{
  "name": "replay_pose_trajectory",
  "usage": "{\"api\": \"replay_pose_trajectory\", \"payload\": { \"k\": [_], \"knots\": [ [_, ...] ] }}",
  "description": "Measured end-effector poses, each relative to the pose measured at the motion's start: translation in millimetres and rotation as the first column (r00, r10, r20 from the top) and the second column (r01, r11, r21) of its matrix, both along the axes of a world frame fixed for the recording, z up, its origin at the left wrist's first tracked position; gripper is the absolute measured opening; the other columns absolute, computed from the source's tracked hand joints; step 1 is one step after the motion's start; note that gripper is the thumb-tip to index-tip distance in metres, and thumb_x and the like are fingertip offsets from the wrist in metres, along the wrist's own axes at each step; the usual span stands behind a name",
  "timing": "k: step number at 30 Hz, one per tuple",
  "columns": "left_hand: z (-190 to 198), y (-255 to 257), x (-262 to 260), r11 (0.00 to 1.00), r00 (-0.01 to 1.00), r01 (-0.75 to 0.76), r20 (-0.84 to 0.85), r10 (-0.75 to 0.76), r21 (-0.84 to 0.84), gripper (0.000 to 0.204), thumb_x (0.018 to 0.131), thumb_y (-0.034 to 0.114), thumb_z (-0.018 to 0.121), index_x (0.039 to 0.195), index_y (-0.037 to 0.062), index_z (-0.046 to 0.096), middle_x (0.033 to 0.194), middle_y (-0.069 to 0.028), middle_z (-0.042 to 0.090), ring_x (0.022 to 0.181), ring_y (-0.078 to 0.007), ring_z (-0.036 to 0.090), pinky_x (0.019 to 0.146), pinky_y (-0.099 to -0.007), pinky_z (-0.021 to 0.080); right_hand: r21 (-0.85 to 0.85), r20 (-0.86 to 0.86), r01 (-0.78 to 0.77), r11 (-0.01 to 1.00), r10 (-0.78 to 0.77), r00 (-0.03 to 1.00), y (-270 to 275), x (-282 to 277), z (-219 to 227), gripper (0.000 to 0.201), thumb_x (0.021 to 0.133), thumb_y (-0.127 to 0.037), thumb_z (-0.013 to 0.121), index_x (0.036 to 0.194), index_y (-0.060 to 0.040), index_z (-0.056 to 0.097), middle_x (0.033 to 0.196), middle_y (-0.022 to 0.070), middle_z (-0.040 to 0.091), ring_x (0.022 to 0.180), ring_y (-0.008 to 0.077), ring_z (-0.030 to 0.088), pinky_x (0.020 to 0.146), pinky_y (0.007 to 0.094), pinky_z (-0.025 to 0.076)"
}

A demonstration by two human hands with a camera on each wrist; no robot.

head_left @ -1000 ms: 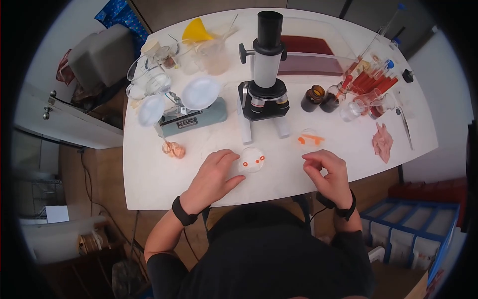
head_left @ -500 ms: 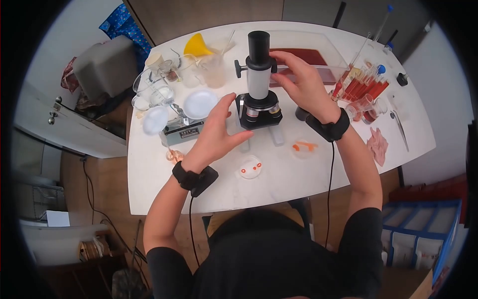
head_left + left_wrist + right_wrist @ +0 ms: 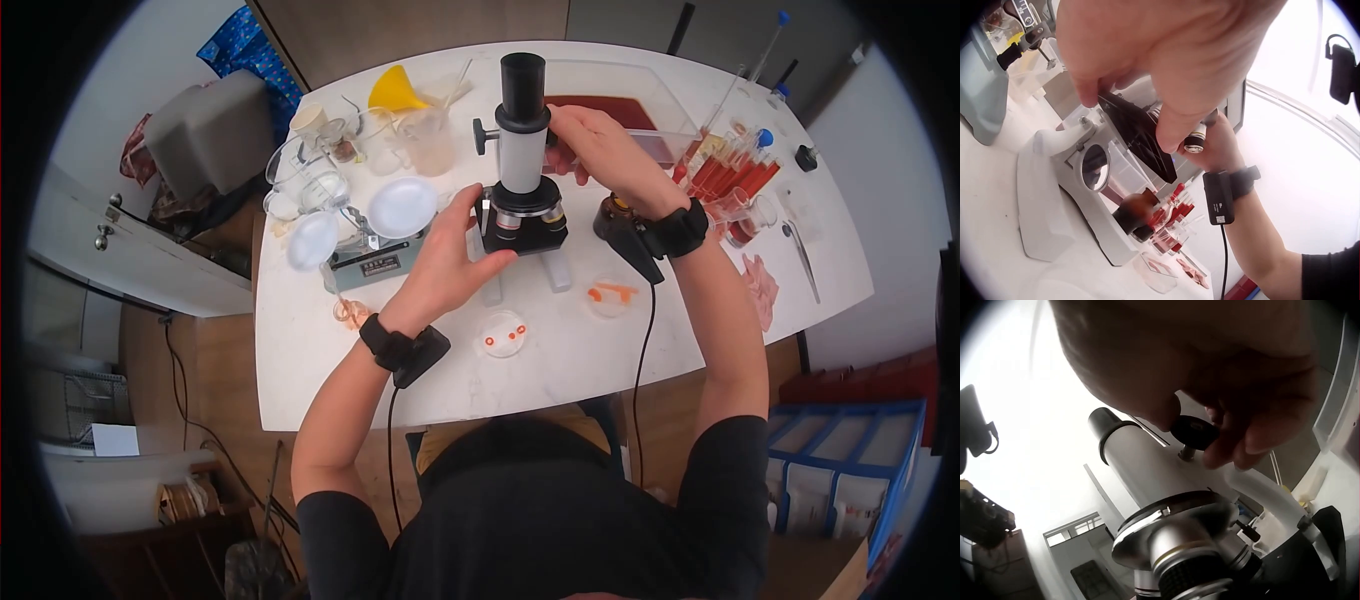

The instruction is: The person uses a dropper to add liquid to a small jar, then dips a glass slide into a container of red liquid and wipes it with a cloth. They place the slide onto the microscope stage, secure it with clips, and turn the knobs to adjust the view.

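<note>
In the head view a black-and-white microscope [image 3: 522,160] stands at the middle of the table. My right hand [image 3: 610,150] is at the right side of its tube. The right wrist view shows that thumb and fingers pinching the black focus knob [image 3: 1194,432]. With my left hand [image 3: 445,255] I hold the left front corner of the black stage [image 3: 1138,134], the thumb along its front edge and the fingers at its side. Objective lenses [image 3: 1191,562] hang above the stage. In front of the base lies a petri dish [image 3: 503,335] with small orange rings.
Left of the microscope stands a balance scale [image 3: 375,268] with two white pans. Another dish [image 3: 612,297] holds orange strips. A brown bottle [image 3: 1138,209] is beneath my right wrist. Test tubes [image 3: 735,170] with red liquid, tweezers [image 3: 803,262] and a pink cloth [image 3: 760,290] lie to the right.
Both hands have moved forward from beside the dishes to the microscope. In the last half second my right fingers closed on the focus knob, and my left hand shifted right onto the stage.
</note>
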State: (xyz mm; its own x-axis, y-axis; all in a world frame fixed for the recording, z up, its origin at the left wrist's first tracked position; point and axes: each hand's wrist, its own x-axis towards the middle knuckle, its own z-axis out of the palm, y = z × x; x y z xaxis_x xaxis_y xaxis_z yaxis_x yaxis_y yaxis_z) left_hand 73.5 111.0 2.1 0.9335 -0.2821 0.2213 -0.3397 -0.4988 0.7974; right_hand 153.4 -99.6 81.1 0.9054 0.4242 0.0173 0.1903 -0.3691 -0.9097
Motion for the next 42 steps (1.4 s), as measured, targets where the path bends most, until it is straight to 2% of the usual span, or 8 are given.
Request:
{"api": "replay_pose_trajectory", "payload": {
  "k": [4,7,19,24,29,34,37,42],
  "knots": [
    [-1.5,-0.5,0.8,1.0,1.0,0.007,-0.006,-0.007,-0.004,0.079,0.075,0.009,0.073,0.138,-0.0039,0.027,0.134,-0.0208,0.041,0.122,-0.0289,0.047,0.103,-0.0369,0.039,-0.036,0.098,0.087,0.996,-0.083,0.992,5.5,-7.5,2.9,0.035,0.092,-0.029,0.048,0.109,0.0008,0.054,0.091,0.0092,0.062,0.067,0.0154,0.058,0.065,0.0278,0.048],
    [-2.4,-0.1,0.6,0.999,1.0,0.009,0.01,-0.009,-0.034,0.078,0.075,0.009,0.072,0.137,-0.0035,0.027,0.135,-0.0207,0.04,0.123,-0.0285,0.046,0.103,-0.037,0.039,0.171,0.467,-0.028,0.985,-0.056,0.883,4.7,-13.4,-16.7,0.033,0.091,-0.022,0.051,0.114,0.0013,0.052,0.091,0.0091,0.061,0.068,0.016,0.059,0.063,0.0277,0.048],
    [-4.1,-2.2,-0.9,0.996,0.998,-0.008,-0.06,0.003,-0.087,0.077,0.076,0.005,0.072,0.138,-0.0019,0.027,0.135,-0.015,0.041,0.123,-0.0233,0.045,0.105,-0.0354,0.037,0.119,0.012,0.026,0.993,-0.027,1.0,2.3,-1.1,-12.7,0.039,0.093,-0.035,0.044,0.102,-0.0002,0.059,0.089,0.007,0.062,0.072,0.0119,0.056,0.051,0.0249,0.046],
    [0.3,-3.5,-3.7,0.996,0.999,-0.009,-0.051,0.004,-0.085,0.078,0.077,0.006,0.072,0.139,-0.002,0.027,0.135,-0.0154,0.041,0.124,-0.022,0.044,0.106,-0.0359,0.035,0.127,0.62,-0.03,0.991,-0.056,0.782,-1.8,-9.3,-25.6,0.03,0.084,-0.015,0.058,0.111,-0.0011,0.059,0.095,0.0118,0.065,0.074,0.0222,0.059,0.071,0.0327,0.048],
    [-9.0,-1.7,-0.8,0.993,0.998,-0.025,-0.057,0.018,-0.116,0.079,0.075,0.009,0.074,0.137,-0.0057,0.027,0.133,-0.0187,0.042,0.122,-0.025,0.046,0.105,-0.0369,0.038,0.003,0.552,0.011,1.0,-0.011,0.834,-1.9,-4.9,-20.8,0.031,0.091,-0.015,0.049,0.119,-0.0029,0.054,0.094,0.0039,0.061,0.069,0.0087,0.055,0.061,0.0236,0.05],
    [-5.6,-1.9,-1.3,0.997,0.998,-0.016,-0.061,0.011,-0.078,0.078,0.076,0.01,0.074,0.136,-0.0055,0.028,0.132,-0.0175,0.043,0.123,-0.0244,0.045,0.106,-0.0371,0.036,-0.006,0.045,0.047,0.999,-0.047,0.998,3.2,-11.5,4.2,0.033,0.092,-0.022,0.05,0.119,-0.0029,0.055,0.098,0.0055,0.063,0.071,0.0103,0.056,0.059,0.0261,0.048],
    [-3.0,-2.9,-2.0,0.997,0.996,-0.019,-0.083,0.013,-0.07,0.077,0.076,0.01,0.074,0.136,-0.0057,0.028,0.132,-0.0174,0.043,0.123,-0.0242,0.045,0.106,-0.0372,0.036,0.041,0.572,0.088,0.995,-0.095,0.815,4.7,-6.8,-17.7,0.036,0.086,-0.026,0.052,0.11,-0.0004,0.059,0.099,0.0185,0.064,0.09,0.0298,0.062,0.082,0.0355,0.048],
    [-7.8,-0.4,-0.3,0.995,0.997,-0.005,-0.079,-0.003,-0.103,0.078,0.076,0.009,0.074,0.137,-0.0062,0.027,0.133,-0.0177,0.042,0.123,-0.0238,0.045,0.106,-0.0371,0.035,0.033,0.772,0.032,0.999,-0.045,0.634,2.3,3.0,-41.1,0.034,0.09,-0.024,0.052,0.116,-0.0018,0.056,0.096,0.0101,0.065,0.081,0.018,0.059,0.069,0.0299,0.049]
  ]
}}
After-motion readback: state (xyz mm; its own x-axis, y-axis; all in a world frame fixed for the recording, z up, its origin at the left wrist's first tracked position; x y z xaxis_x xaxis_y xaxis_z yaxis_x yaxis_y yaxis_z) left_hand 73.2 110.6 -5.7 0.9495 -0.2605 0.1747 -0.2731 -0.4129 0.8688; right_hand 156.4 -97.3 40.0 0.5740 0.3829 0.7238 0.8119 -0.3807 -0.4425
